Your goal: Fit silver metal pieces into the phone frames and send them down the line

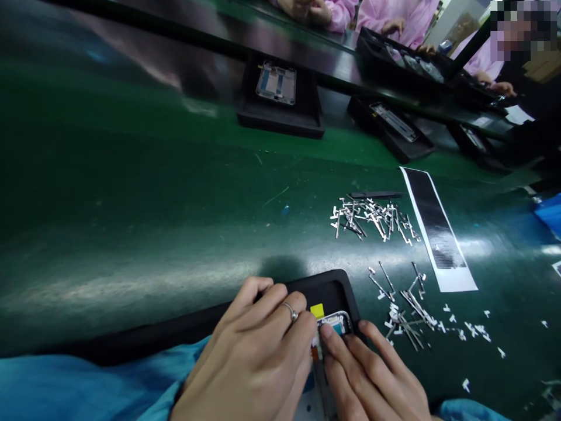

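Observation:
A phone frame [337, 323] with a silver rim lies in a black tray [346, 286] at the bottom centre, partly covered by both hands. A yellow tab [317, 310] sticks out at its top edge. My left hand [258, 351], with a ring on one finger, is closed in a pinch over the frame's left part. Whatever its fingertips hold is hidden. My right hand [368, 374] presses its fingertips on the frame's upper right, its outer finger by the tray rim. Between the hands a narrow grey strip runs downward; I cannot tell whether it belongs to the frame.
Small metal strips lie in a pile [377, 219] and a looser group [409, 313] to the right, near a black-and-white sheet [438, 228]. Dark tweezers [376, 195] lie behind the pile. More trays [280, 124] with phone frames stand farther back. Co-workers in pink sleeves [342, 13] sit opposite.

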A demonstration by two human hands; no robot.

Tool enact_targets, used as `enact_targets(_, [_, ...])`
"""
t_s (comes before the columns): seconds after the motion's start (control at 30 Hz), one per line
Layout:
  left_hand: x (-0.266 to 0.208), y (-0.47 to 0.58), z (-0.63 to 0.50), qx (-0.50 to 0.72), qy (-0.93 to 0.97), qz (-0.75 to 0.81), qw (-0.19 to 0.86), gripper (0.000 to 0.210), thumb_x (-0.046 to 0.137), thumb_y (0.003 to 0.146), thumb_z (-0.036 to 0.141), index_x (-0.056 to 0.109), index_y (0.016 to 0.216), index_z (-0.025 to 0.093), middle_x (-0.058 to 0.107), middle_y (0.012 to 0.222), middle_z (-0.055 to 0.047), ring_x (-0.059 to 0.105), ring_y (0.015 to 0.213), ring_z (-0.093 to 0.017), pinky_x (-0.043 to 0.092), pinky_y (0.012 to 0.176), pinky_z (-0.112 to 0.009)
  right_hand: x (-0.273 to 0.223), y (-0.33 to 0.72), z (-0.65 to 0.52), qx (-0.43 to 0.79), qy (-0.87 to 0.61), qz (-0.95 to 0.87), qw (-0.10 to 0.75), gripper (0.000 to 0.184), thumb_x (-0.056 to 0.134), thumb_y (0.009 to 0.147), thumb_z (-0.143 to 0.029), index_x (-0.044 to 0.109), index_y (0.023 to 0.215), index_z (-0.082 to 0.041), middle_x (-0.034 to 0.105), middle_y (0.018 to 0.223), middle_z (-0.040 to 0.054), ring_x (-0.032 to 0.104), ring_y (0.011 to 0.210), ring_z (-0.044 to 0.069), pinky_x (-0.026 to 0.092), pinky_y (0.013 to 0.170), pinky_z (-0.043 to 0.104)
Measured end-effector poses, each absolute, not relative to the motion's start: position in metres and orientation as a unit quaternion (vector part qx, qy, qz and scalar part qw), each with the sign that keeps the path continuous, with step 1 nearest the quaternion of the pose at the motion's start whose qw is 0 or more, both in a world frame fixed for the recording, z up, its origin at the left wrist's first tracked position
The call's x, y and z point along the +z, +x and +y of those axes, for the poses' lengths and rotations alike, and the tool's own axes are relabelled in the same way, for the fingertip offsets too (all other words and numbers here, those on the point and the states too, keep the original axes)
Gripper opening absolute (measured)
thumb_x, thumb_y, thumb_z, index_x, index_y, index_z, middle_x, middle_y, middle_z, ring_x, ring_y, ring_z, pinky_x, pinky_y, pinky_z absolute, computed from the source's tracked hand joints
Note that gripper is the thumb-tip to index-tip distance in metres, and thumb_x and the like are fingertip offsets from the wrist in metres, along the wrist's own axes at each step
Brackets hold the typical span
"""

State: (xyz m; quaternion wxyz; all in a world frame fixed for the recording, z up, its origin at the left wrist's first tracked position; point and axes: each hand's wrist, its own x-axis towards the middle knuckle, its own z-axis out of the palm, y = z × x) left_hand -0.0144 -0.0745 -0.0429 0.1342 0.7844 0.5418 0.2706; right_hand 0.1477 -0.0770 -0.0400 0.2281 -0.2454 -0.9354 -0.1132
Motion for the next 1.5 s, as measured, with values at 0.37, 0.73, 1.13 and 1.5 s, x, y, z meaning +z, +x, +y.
enact_targets(0.37, [-0.043,-0.012,-0.078,0.337,0.759,0.548,0.097,0.039,0.026,0.082,0.009,0.055,0.058,0.020,0.050,0.054,0.001,0.045,0.054,-0.015,0.036,0.065,-0.034,-0.039,0.145,-0.077,-0.158,-0.233,-0.940,0.196,0.033,0.029,0.085,-0.002,0.057,0.074,-0.014,0.066,0.083,0.0024,0.060,0.076,0.010,0.032,0.098,0.034])
enact_targets(0.73, [-0.043,-0.013,-0.081,0.327,0.769,0.543,0.083,0.039,0.024,0.082,0.010,0.054,0.060,0.019,0.056,0.062,0.000,0.049,0.060,-0.015,0.037,0.074,-0.034,-0.034,0.139,-0.075,-0.185,-0.210,-0.945,0.171,0.039,0.021,0.085,0.005,0.052,0.070,-0.014,0.066,0.078,0.0025,0.060,0.068,0.010,0.029,0.098,0.033])
enact_targets(1.13, [-0.040,-0.018,-0.082,0.271,0.834,0.477,-0.051,0.041,0.020,0.084,0.008,0.059,0.074,0.017,0.059,0.070,-0.003,0.050,0.070,-0.018,0.033,0.083,-0.038,-0.046,0.142,-0.074,-0.118,-0.248,-0.923,0.270,0.037,0.022,0.087,-0.002,0.055,0.073,-0.013,0.066,0.079,0.0037,0.059,0.066,0.012,0.043,0.080,0.029])
enact_targets(1.5, [-0.048,-0.021,-0.086,0.295,0.810,0.507,-0.011,0.035,0.026,0.083,0.010,0.058,0.072,0.018,0.060,0.075,-0.003,0.052,0.074,-0.018,0.038,0.081,-0.036,-0.049,0.138,-0.075,-0.088,-0.276,-0.897,0.335,0.033,0.032,0.087,-0.004,0.050,0.062,-0.014,0.066,0.077,0.0039,0.058,0.064,0.010,0.043,0.081,0.029])
